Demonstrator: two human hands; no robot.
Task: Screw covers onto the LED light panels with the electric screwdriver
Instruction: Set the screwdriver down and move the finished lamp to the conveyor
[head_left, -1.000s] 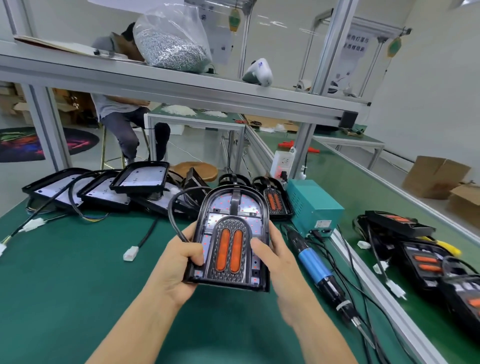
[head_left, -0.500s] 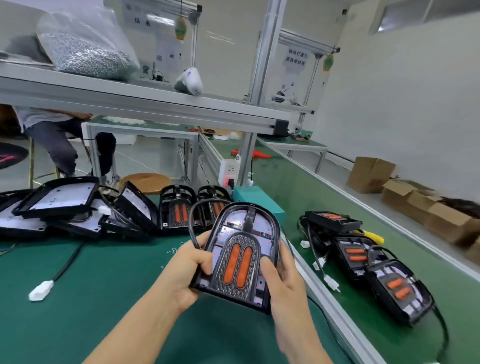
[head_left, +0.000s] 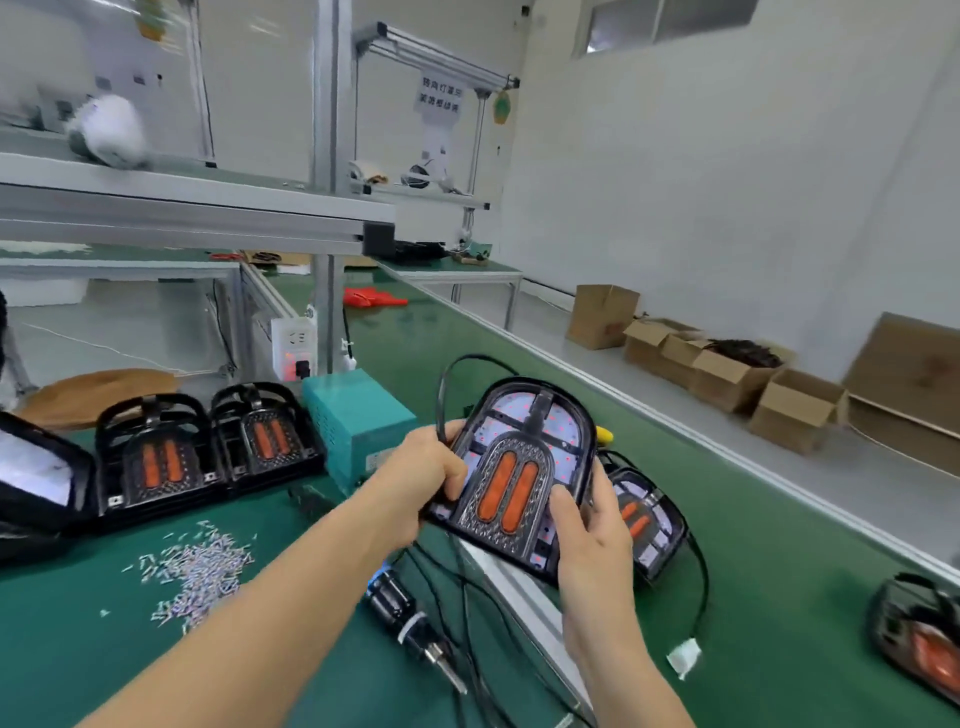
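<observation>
— Gripping the LED light panel (head_left: 519, 473) by both long edges, raised over the bench rail; left hand (head_left: 423, 480) curled round its left rim and cable, right hand (head_left: 589, 525) clamping the right rim, thumb on top.
— Looks rigid, light, lens scratchable. Best held by the rims. Electric screwdriver (head_left: 410, 621) lying below, untouched.

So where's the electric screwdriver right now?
The electric screwdriver lies on the green bench low in the head view, under the left hand's forearm, right of the loose screws, unheld.
</observation>
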